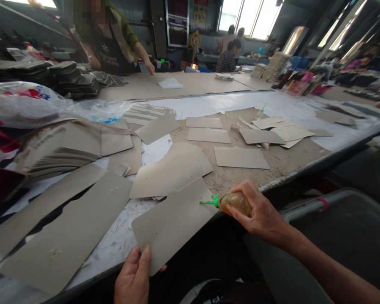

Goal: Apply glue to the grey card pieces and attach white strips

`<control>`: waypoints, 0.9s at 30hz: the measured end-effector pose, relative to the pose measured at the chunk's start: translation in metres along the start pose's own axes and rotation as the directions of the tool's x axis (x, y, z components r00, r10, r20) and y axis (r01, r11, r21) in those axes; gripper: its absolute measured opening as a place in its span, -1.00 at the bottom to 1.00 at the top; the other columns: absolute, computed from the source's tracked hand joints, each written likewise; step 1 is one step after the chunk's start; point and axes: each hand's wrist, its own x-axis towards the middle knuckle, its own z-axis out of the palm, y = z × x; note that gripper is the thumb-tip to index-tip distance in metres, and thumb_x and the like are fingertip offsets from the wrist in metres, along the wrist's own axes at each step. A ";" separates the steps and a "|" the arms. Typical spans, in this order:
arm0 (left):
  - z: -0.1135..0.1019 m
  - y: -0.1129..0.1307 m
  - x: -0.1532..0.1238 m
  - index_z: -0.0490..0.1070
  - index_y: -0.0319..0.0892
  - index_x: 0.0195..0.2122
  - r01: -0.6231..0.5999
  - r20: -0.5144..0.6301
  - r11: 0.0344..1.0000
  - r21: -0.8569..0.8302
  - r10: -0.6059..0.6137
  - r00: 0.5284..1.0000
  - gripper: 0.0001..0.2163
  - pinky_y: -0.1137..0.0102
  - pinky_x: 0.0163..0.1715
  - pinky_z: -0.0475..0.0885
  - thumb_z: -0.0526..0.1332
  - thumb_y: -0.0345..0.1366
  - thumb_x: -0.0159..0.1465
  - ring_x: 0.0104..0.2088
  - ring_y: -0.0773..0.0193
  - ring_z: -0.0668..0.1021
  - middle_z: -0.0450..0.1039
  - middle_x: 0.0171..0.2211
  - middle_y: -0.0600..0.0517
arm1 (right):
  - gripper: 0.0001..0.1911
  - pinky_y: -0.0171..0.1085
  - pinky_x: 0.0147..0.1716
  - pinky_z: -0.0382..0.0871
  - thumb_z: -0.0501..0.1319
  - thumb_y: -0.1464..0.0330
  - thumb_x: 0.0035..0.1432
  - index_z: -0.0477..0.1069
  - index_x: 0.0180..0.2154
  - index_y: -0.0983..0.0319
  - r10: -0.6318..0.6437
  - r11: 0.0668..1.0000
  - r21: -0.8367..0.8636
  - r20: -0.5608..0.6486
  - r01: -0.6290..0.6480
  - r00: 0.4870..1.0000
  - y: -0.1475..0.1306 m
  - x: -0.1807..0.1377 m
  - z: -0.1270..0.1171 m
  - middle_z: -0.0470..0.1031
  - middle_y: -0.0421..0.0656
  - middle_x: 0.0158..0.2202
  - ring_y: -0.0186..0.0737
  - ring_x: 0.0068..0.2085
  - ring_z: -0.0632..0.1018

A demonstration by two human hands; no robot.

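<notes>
My left hand [135, 272] pinches the near corner of a grey cardboard piece [174, 221], thumb on top and fingers beneath. The piece reaches past the table's front edge, and its far end lies by another cardboard sheet [167, 173]. Wrapped in my right hand [255, 211] is a glue bottle [236, 203] with amber contents. Its green nozzle [210, 202] points left, the tip at the right part of the held piece; whether it touches I cannot tell. To the left lie two long cut cardboard pieces [69, 228], the nearer one with a small glue-like spot.
A fanned stack of cardboard [66, 145] stands at the left beside a plastic bag [25, 103]. Smaller rectangles [240, 157] and a loose pile [272, 131] lie farther right. A grey bin [316, 215] is at my right. Across the table stands a co-worker [114, 46].
</notes>
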 end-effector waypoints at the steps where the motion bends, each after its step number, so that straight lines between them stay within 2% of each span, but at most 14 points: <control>1: -0.001 -0.001 0.000 0.43 -0.22 -0.12 -0.001 0.017 1.000 0.000 0.001 1.000 -0.42 0.39 -0.47 0.55 0.40 0.05 -0.08 -0.22 0.10 0.56 0.56 -0.22 -0.01 | -0.81 -0.21 -0.28 0.36 0.18 0.36 0.17 0.23 -0.16 0.16 -0.001 1.000 0.008 -0.004 0.001 1.000 0.000 0.001 0.002 0.28 -0.16 -0.25 -0.20 -0.30 0.41; 4: -0.003 -0.006 0.002 0.41 -0.18 -0.05 -0.009 0.083 1.000 -0.002 0.009 0.996 -0.43 0.39 -0.42 0.55 0.40 0.00 -0.04 -0.18 0.09 0.57 0.57 -0.18 0.02 | -0.80 -0.19 -0.27 0.37 0.18 0.35 0.16 0.24 -0.16 0.17 0.001 1.000 0.015 -0.062 0.000 0.998 0.004 0.004 0.008 0.29 -0.14 -0.25 -0.17 -0.27 0.43; 6: -0.005 -0.011 0.003 0.43 -0.17 -0.06 -0.008 0.084 1.000 -0.017 0.010 0.996 -0.42 0.38 -0.37 0.54 0.43 -0.01 -0.07 -0.18 0.10 0.58 0.59 -0.20 0.03 | -0.78 -0.18 -0.27 0.38 0.19 0.34 0.14 0.24 -0.15 0.18 0.029 1.000 0.012 -0.129 -0.028 0.991 0.008 0.003 0.008 0.31 -0.12 -0.23 -0.15 -0.25 0.45; 10: -0.011 -0.011 0.004 0.52 -0.22 -0.20 -0.008 0.094 1.000 0.020 0.006 0.996 -0.48 0.39 -0.23 0.51 0.43 0.05 -0.09 -0.24 0.13 0.59 0.61 -0.34 0.02 | -0.71 -0.25 -0.42 0.38 0.22 0.22 0.14 0.24 -0.12 0.16 0.206 0.972 0.148 -0.154 -0.183 0.966 0.009 -0.006 0.001 0.38 -0.17 -0.31 -0.20 -0.38 0.46; 14: -0.012 0.008 0.003 0.52 -0.23 -0.19 -0.037 0.135 0.994 0.099 0.023 0.991 -0.48 0.38 -0.43 0.48 0.36 0.10 -0.01 -0.38 0.16 0.58 0.59 -0.41 0.02 | -0.67 -0.32 -0.53 0.36 0.24 0.14 0.14 0.26 -0.13 0.14 0.304 0.918 0.300 -0.104 -0.261 0.947 -0.001 -0.011 0.006 0.39 -0.26 -0.42 -0.26 -0.48 0.44; 16: -0.010 0.020 0.003 0.51 -0.24 -0.17 -0.044 0.176 0.997 0.064 0.032 0.984 -0.47 0.37 -0.48 0.46 0.37 0.08 -0.03 -0.42 0.16 0.58 0.59 -0.40 0.01 | -0.68 -0.34 -0.54 0.35 0.25 0.14 0.14 0.27 -0.14 0.13 0.291 0.910 0.332 -0.084 -0.249 0.953 -0.011 -0.010 0.016 0.39 -0.27 -0.44 -0.28 -0.49 0.43; 19: -0.004 0.030 0.002 0.53 -0.26 -0.22 -0.048 0.215 0.999 0.011 0.045 0.976 -0.51 0.35 -0.42 0.48 0.39 0.01 -0.07 -0.40 0.15 0.59 0.60 -0.37 -0.04 | -0.70 -0.36 -0.57 0.33 0.23 0.18 0.16 0.25 -0.13 0.13 0.224 0.906 0.375 -0.027 -0.198 0.974 -0.029 -0.008 0.036 0.38 -0.27 -0.43 -0.29 -0.50 0.44; 23: -0.002 0.026 -0.003 0.53 -0.27 -0.23 -0.037 0.218 0.999 -0.021 0.040 0.975 -0.55 0.33 -0.39 0.48 0.37 -0.03 -0.04 -0.43 0.16 0.59 0.60 -0.38 -0.05 | -0.73 -0.32 -0.50 0.38 0.21 0.28 0.18 0.21 -0.10 0.13 0.068 0.925 0.371 0.045 -0.080 0.997 -0.053 -0.004 0.058 0.39 -0.19 -0.29 -0.24 -0.38 0.48; 27: -0.007 0.018 -0.008 0.52 -0.26 -0.30 -0.015 0.254 0.999 -0.048 0.027 0.967 -0.61 0.34 -0.41 0.47 0.35 -0.03 -0.02 -0.44 0.18 0.58 0.60 -0.40 -0.05 | -0.73 -0.29 -0.44 0.39 0.18 0.37 0.18 0.19 -0.08 0.13 -0.037 0.933 0.360 0.107 -0.004 0.994 -0.068 -0.002 0.072 0.37 -0.14 -0.22 -0.18 -0.26 0.50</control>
